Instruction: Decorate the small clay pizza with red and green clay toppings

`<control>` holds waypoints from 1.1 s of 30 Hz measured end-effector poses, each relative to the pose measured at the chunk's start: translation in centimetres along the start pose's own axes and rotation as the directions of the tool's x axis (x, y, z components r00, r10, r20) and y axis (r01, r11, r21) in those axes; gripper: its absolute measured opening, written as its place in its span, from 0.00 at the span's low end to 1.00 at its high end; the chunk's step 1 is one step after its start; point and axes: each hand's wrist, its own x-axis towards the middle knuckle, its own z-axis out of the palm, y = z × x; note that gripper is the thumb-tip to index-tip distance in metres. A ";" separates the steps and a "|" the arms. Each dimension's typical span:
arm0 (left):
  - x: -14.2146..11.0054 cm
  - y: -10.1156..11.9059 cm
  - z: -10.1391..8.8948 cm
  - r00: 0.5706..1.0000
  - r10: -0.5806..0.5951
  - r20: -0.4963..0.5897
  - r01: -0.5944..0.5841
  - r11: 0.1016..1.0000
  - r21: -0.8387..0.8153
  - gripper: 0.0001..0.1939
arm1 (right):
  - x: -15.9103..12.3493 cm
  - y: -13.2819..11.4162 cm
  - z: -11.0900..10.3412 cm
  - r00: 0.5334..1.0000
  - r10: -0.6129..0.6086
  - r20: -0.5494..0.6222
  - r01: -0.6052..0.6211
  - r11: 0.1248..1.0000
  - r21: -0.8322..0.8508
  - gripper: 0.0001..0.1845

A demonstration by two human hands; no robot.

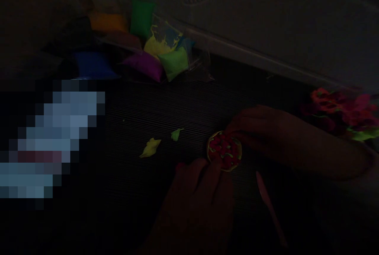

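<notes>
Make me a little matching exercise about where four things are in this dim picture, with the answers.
1. Round red-and-green piece
2. Pink knife-shaped tool
3. Yellow scrap
4. Dark green packet

A. Beside the orange packet
B. Nearest the small green scrap
C. Between the left hand and the right hand
D. Right of the left hand, touched by neither hand

Pairs: 1-C; 2-D; 3-B; 4-A

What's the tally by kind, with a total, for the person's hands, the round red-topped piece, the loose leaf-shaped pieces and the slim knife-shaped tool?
Hands: 2 (left hand, right hand)
Round red-topped piece: 1
Leaf-shaped pieces: 2 (yellow piece, green piece)
Knife-shaped tool: 1
Total: 6
</notes>
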 end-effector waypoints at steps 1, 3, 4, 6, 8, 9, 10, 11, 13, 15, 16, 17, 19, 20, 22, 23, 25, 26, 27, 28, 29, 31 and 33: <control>0.0 0.0 0.0 1.000 -0.001 0.001 0.001 1.000 0.002 0.14 | 0.0 0.0 0.0 1.000 -0.002 -0.004 0.002 1.000 -0.016 0.09; 0.0 0.0 -0.1 1.000 -0.003 -0.006 0.003 1.000 0.001 0.14 | 0.0 -0.1 0.1 1.000 -0.007 -0.007 0.007 0.998 -0.060 0.09; 0.0 0.0 0.0 1.000 -0.003 -0.005 0.003 1.000 0.000 0.14 | -0.1 -0.2 0.1 1.000 -0.010 -0.007 0.010 0.996 -0.085 0.09; -0.1 0.0 0.1 1.000 -0.008 0.016 0.008 1.000 -0.004 0.14 | -0.1 -0.4 0.1 1.000 -0.029 -0.011 0.028 0.992 -0.126 0.08; -0.1 0.0 0.2 0.999 -0.016 0.038 0.016 1.000 -0.004 0.14 | -0.2 -0.5 0.0 0.999 -0.041 -0.013 0.038 0.987 -0.155 0.08; 0.0 0.0 0.2 0.999 -0.018 0.043 0.018 1.000 -0.003 0.14 | -0.2 -0.6 0.0 0.999 -0.045 -0.016 0.042 0.985 -0.166 0.07; 0.0 0.1 0.2 0.999 -0.016 0.040 0.016 1.000 -0.004 0.14 | -0.1 -0.7 0.0 0.999 -0.045 -0.013 0.042 0.984 -0.174 0.07; 0.0 0.1 0.2 0.999 -0.013 0.036 0.013 1.000 -0.005 0.14 | -0.1 -0.7 0.0 0.999 -0.041 -0.006 0.039 0.983 -0.178 0.07; 0.1 0.0 0.1 0.999 -0.005 0.038 0.005 1.000 -0.012 0.14 | 0.0 -0.8 -0.1 0.999 -0.039 0.008 0.039 0.982 -0.186 0.08; 0.1 -0.1 0.0 0.999 -0.004 0.051 0.005 1.000 -0.016 0.14 | 0.0 -0.9 -0.2 0.999 -0.041 0.012 0.043 0.979 -0.198 0.09; 0.2 -0.1 0.0 0.998 -0.004 0.056 0.005 1.000 -0.014 0.14 | 0.0 -0.9 -0.2 0.999 -0.041 0.009 0.042 0.978 -0.204 0.09; 0.2 -0.2 0.0 0.998 -0.003 0.060 0.004 1.000 -0.012 0.14 | -0.1 -0.9 -0.2 0.999 -0.042 0.005 0.042 0.978 -0.206 0.09; 0.2 -0.2 -0.1 0.999 0.001 0.054 0.000 1.000 -0.009 0.14 | -0.2 -1.0 -0.3 0.999 -0.042 -0.009 0.039 0.982 -0.186 0.10; 0.2 -0.1 -0.1 0.999 -0.001 0.048 0.001 1.000 -0.008 0.14 | -0.4 -1.0 -0.4 0.999 -0.036 -0.024 0.032 0.986 -0.167 0.11; 0.1 -0.1 -0.1 1.000 0.001 0.030 -0.001 1.000 -0.008 0.13 | -0.7 -1.1 -0.5 0.997 -0.021 -0.070 0.012 0.993 -0.121 0.13; 0.1 0.0 -0.1 1.000 0.003 0.016 -0.003 1.000 -0.005 0.13 | -0.8 -1.1 -0.5 0.995 -0.011 -0.097 0.001 0.995 -0.104 0.14; 0.1 0.0 -0.1 1.000 0.005 0.012 -0.005 1.000 -0.001 0.14 | -1.2 -1.2 -0.5 0.991 0.005 -0.131 -0.018 0.996 -0.093 0.15; 0.1 0.0 -0.1 1.000 0.003 0.018 -0.003 1.000 -0.003 0.14 | -1.3 -1.2 -0.4 0.991 0.007 -0.137 -0.021 0.995 -0.096 0.15; 0.1 0.0 0.0 1.000 -0.002 0.029 0.002 1.000 -0.007 0.14 | -1.4 -1.3 -0.3 0.991 0.009 -0.136 -0.023 0.995 -0.101 0.15; 0.1 -0.1 0.0 0.999 -0.007 0.039 0.008 1.000 -0.012 0.15 | -1.5 -1.4 -0.2 0.991 0.014 -0.130 -0.028 0.994 -0.107 0.15; 0.1 -0.1 0.0 0.999 -0.008 0.044 0.008 1.000 -0.016 0.15 | -1.6 -1.4 -0.1 0.992 0.017 -0.124 -0.031 0.993 -0.112 0.15; 0.2 -0.1 0.1 0.999 -0.002 0.050 0.003 1.000 -0.014 0.15 | -1.6 -1.5 0.2 0.993 0.027 -0.114 -0.040 0.992 -0.116 0.15; 0.2 -0.1 0.1 0.999 0.004 0.054 -0.004 1.000 -0.004 0.14 | -1.7 -1.5 0.4 0.994 0.033 -0.108 -0.045 0.993 -0.108 0.15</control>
